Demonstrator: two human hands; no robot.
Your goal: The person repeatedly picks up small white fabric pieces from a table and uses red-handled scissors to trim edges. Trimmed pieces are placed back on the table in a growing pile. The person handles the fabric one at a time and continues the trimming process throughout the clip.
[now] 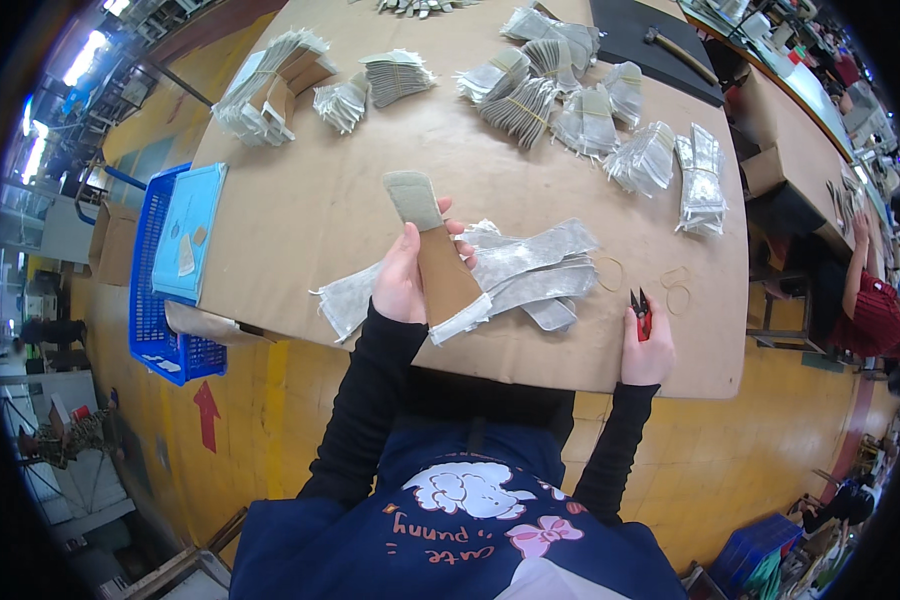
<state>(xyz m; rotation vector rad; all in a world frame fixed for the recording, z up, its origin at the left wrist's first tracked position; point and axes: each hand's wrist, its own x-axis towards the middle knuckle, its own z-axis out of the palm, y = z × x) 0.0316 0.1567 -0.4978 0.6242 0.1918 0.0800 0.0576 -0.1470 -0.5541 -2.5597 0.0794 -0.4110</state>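
Note:
My left hand [400,278] is closed on a brown fabric piece [444,272] with a pale grey patch at its far end and a whitish near end. It holds the piece raised above a loose spread of grey fabric pieces [540,265] on the table. At the right, near the table's front edge, my right hand [650,345] grips small thread snips [642,318] with red handles and dark blades, pointing away from me. Two thin rubber bands, one of them a looped band [676,292], lie close to the snips.
Several banded bundles of grey pieces [525,105] stand across the far side of the table [300,215]. A hammer [680,55] rests on a black board [630,35] at the far right. A blue basket [155,290] with a light-blue folder [190,225] sits off the left edge. Another person [875,310] works at the right.

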